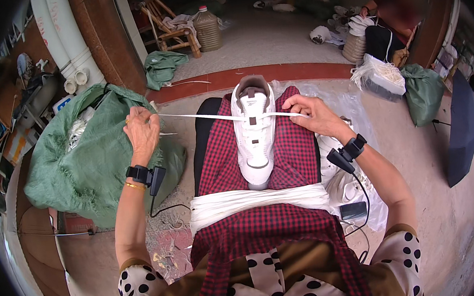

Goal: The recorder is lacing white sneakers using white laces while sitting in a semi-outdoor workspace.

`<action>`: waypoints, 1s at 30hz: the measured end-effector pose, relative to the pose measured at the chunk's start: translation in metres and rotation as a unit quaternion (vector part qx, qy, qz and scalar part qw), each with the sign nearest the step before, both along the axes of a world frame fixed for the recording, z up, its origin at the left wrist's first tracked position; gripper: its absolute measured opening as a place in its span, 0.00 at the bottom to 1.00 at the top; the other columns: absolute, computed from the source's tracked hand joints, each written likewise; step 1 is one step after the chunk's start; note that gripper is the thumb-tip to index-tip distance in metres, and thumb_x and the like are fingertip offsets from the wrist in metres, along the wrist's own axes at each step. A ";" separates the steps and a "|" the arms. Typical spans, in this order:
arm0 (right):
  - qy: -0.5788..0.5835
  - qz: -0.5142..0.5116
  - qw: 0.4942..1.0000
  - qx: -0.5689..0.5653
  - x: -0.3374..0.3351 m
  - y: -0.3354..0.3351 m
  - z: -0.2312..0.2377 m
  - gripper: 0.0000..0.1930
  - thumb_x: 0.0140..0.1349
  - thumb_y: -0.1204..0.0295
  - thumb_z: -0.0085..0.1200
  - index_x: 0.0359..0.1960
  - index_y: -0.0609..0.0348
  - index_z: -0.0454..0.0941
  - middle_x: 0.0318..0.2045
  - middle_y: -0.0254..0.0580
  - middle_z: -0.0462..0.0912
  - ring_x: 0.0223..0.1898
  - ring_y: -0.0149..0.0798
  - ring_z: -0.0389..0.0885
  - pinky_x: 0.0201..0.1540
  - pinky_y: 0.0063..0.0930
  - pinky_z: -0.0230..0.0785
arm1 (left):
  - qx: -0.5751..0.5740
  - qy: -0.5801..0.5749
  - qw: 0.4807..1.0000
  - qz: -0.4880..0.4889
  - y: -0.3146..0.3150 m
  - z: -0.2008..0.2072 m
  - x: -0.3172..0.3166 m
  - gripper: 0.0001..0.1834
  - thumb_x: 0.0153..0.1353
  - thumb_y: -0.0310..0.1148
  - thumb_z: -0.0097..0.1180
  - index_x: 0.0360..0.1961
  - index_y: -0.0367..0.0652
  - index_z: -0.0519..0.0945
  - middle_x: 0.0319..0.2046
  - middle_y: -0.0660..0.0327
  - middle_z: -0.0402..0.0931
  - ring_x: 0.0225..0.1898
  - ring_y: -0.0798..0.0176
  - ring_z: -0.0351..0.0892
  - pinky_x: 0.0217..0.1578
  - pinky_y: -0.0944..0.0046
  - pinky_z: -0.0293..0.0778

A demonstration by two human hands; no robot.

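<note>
A white sneaker (258, 171) rests on the red-and-black checked apron over my lap, its toe toward me and its opening away. A flat white shoelace (197, 116) crosses its upper part and runs out to both sides. My left hand (143, 135) pinches the long left end, pulled straight, beside a green sack. Close to the shoe's right side, my right hand (321, 118) grips the shorter right end between thumb and fingers. A thick bundle of white laces (259, 204) lies across my lap, just nearer than the toe.
The bulging green sack (79, 169) stands at my left. On my right, clear plastic sheeting (358, 107) has white shoes and a dark phone (353, 211) on it. Further right are a dark umbrella (459, 132) and a seated person (398, 15). A wooden chair (171, 31) stands far back.
</note>
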State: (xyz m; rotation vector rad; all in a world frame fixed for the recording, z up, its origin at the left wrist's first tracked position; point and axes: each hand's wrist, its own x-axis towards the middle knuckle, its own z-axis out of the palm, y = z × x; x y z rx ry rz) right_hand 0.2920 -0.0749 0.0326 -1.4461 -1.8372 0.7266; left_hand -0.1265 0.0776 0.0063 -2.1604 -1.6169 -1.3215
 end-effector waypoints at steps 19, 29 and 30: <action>-0.209 0.180 0.910 0.308 -0.042 0.019 0.001 0.06 0.52 0.78 0.61 0.32 0.62 0.78 0.33 0.42 0.79 0.38 0.47 0.79 0.39 0.39 0.74 | -0.074 0.087 0.956 -0.271 -0.070 0.010 0.116 0.18 0.48 0.26 0.54 0.43 0.43 0.79 0.48 0.54 0.74 0.54 0.49 0.67 0.52 0.50 0.62; -0.237 0.099 0.917 0.305 -0.048 0.022 -0.018 0.14 0.55 0.79 0.51 0.43 0.60 0.65 0.18 0.51 0.76 0.22 0.58 0.79 0.25 0.48 0.69 | -0.149 0.020 0.913 -0.380 -0.064 0.005 0.131 0.06 0.58 0.31 0.56 0.29 0.39 0.78 0.20 0.59 0.77 0.25 0.60 0.74 0.34 0.62 0.68; -0.252 0.087 0.927 0.264 -0.048 0.021 -0.018 0.16 0.54 0.79 0.50 0.45 0.60 0.65 0.17 0.52 0.76 0.21 0.58 0.78 0.24 0.49 0.69 | -0.150 0.024 0.915 -0.373 -0.058 0.007 0.128 0.06 0.58 0.31 0.56 0.29 0.39 0.78 0.20 0.59 0.77 0.25 0.60 0.74 0.34 0.62 0.68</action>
